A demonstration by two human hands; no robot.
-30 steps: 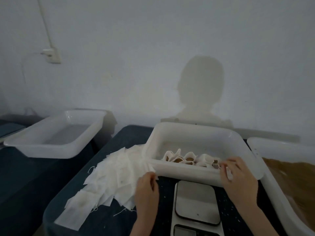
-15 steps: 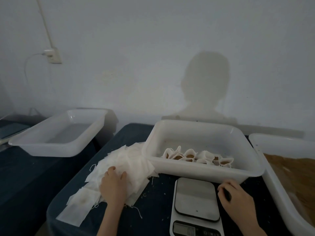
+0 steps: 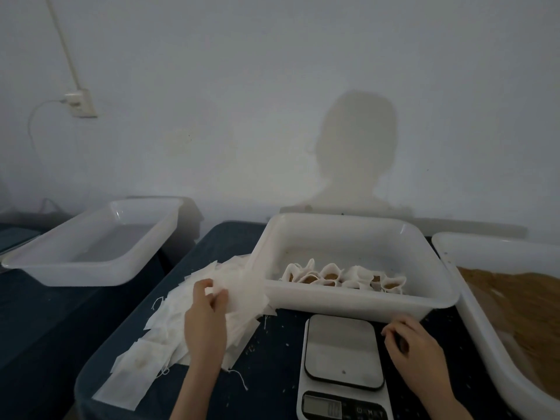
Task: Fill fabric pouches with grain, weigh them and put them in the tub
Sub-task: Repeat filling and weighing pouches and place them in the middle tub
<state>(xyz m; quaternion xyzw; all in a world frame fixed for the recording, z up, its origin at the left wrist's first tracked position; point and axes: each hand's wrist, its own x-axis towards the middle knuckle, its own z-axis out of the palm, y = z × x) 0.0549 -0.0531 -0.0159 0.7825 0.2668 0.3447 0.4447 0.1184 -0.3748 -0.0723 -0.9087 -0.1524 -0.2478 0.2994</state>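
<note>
Pouch (image 3: 242, 291), empty, white thin fabric: pinched at its near edge by the left hand (image 3: 206, 322), lifted off the pile of pouches (image 3: 169, 328), flat sheet extending toward the tub (image 3: 357, 307). Right hand (image 3: 415, 350) beside the scale (image 3: 342, 350), fingers curled; whether it holds anything cannot be told.

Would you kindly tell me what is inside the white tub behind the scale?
The white tub holds a row of filled pouches, open tops showing brown grain. Its near wall hides their lower parts and the floor beneath them.
</note>
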